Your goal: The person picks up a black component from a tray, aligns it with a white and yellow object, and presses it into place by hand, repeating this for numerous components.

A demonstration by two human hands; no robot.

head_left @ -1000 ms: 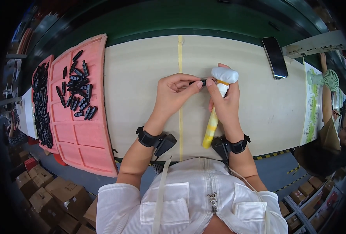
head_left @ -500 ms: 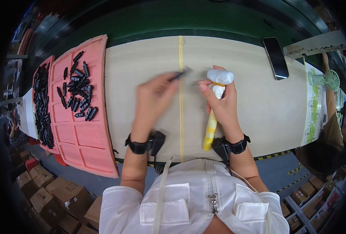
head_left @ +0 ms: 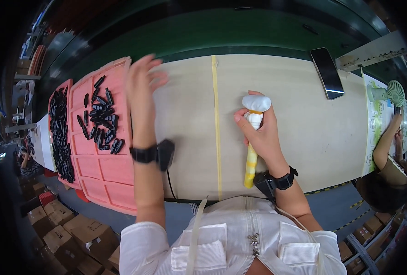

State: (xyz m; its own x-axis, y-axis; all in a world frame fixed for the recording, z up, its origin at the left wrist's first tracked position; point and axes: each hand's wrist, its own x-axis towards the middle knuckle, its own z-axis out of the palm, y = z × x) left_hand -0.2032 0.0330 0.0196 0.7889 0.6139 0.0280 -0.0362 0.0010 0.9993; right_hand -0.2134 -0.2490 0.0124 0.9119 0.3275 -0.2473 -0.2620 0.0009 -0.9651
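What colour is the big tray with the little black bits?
Pink: the tray shows best in the head view.

Left hand (head_left: pixel 141 85) motion-blurred, grip unclear; right hand (head_left: pixel 263 135) covers the yellow-white tool (head_left: pixel 250 158) middle; neighbouring person (head_left: pixel 391 156) cut off.

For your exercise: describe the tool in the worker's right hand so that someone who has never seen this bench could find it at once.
Start at the pale worktable and find the yellow tape line running across it. Just right of that line, the right hand grips a stick-like tool. Its shaft is banded yellow and white, with a white wrapped bulb on top, unlike the small black parts on the pink tray.
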